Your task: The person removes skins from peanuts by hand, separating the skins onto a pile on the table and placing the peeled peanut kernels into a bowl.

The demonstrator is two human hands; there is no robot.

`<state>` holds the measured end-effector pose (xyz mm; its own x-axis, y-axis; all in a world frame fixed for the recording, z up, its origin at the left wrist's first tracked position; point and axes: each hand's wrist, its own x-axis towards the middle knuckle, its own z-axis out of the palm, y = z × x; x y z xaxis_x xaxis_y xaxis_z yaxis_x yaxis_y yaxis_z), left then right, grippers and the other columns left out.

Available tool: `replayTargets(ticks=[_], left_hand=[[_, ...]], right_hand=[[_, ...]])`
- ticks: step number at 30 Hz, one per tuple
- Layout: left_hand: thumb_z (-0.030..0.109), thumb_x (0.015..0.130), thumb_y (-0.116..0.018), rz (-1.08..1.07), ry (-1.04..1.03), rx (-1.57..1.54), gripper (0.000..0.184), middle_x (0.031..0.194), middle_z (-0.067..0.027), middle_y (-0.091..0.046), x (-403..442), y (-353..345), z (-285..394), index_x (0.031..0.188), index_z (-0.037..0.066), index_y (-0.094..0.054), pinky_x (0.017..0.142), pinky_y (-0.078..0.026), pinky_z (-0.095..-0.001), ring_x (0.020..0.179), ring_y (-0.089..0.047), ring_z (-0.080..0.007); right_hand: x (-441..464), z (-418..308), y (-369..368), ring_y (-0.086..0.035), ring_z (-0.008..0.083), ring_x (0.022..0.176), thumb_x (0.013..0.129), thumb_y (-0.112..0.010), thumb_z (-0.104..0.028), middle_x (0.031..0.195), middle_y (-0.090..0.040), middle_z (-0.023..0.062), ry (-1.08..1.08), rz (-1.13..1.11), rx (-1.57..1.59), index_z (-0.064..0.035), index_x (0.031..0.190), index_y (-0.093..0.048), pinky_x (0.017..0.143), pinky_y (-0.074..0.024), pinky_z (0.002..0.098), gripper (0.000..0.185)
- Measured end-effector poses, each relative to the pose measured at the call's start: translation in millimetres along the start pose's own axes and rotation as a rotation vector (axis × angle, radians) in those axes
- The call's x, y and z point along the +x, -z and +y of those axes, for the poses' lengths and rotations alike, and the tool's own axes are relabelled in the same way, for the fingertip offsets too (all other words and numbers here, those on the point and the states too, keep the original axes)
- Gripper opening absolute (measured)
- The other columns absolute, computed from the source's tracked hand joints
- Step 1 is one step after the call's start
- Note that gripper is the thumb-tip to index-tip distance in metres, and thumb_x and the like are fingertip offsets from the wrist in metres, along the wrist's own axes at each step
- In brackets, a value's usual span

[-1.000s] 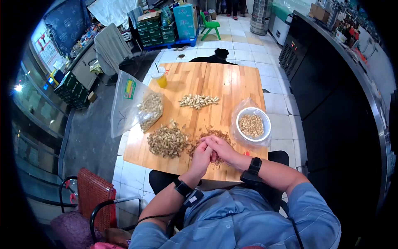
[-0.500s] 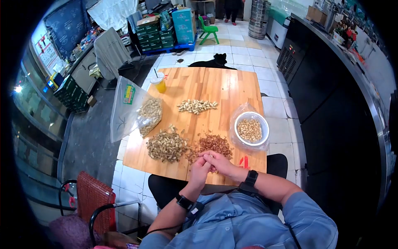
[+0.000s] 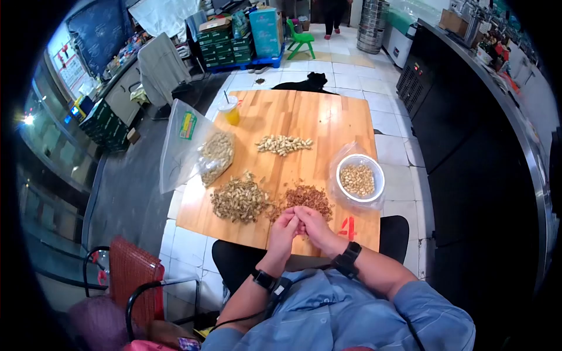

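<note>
My left hand (image 3: 283,232) and my right hand (image 3: 314,224) meet at the fingertips, pinched together over the near edge of a heap of reddish-brown skins (image 3: 308,199). Whatever lies between the fingers is too small to make out. Left of the hands is a pile of empty peanut shells (image 3: 239,200). Farther back lies a small group of unshelled peanuts (image 3: 284,144). To the right, a white bowl (image 3: 381,179) resting on clear plastic contains shelled peanuts (image 3: 357,179). A clear bag of peanuts (image 3: 216,153) leans at the table's left side.
A cup of yellow drink (image 3: 230,112) with a straw stands at the back left of the wooden table (image 3: 328,117). Beyond are a black dog (image 3: 304,83), a green chair (image 3: 300,40) and a standing person (image 3: 333,14). A red chair (image 3: 136,275) is at left.
My hands have shifted from an overlapping clasp to a fingertip pinch, with the wrists farther apart. The camera view has shifted slightly. The distant person has moved.
</note>
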<state>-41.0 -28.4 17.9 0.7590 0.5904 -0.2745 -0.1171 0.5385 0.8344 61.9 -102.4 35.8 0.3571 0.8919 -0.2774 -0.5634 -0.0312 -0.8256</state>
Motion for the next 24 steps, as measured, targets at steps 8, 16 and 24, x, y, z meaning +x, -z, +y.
replayTargets(ticks=[8,16,24], left_hand=[[0.015,0.102,-0.051,0.048,-0.051,-0.072,0.012,0.085,-0.0004,-0.060,9.2,-6.2,2.8,0.100,0.006,-0.058,0.064,-0.046,-0.0231,0.072,-0.054,-0.0075],[0.017,0.101,-0.053,0.008,-0.089,-0.090,0.011,0.081,0.0027,-0.058,20.7,-7.8,1.2,0.098,0.008,-0.059,0.059,-0.041,-0.0206,0.068,-0.052,-0.0053],[0.019,0.100,-0.056,0.130,-0.073,-0.183,0.013,0.075,0.0042,-0.054,21.4,-22.3,5.8,0.095,0.008,-0.060,0.055,-0.038,-0.0195,0.063,-0.047,-0.0043]], right_hand=[[12.8,0.9,-11.4,-0.060,0.0080,0.078,0.104,-0.045,-0.036,0.098,-0.066,0.0041,0.079,0.130,-0.026,-0.0012,0.116,-0.062,0.061,-0.0481,0.0210,0.041],[22.2,-0.9,-11.1,-0.063,0.0136,0.094,0.104,-0.046,-0.034,0.110,-0.067,0.0092,0.162,0.150,0.012,0.0015,0.120,-0.060,0.078,-0.0519,0.0255,0.042],[23.9,-1.1,-10.5,-0.062,0.0114,0.085,0.103,-0.047,-0.030,0.106,-0.068,0.0087,0.175,0.186,0.051,0.0014,0.118,-0.062,0.070,-0.0495,0.0223,0.038]])
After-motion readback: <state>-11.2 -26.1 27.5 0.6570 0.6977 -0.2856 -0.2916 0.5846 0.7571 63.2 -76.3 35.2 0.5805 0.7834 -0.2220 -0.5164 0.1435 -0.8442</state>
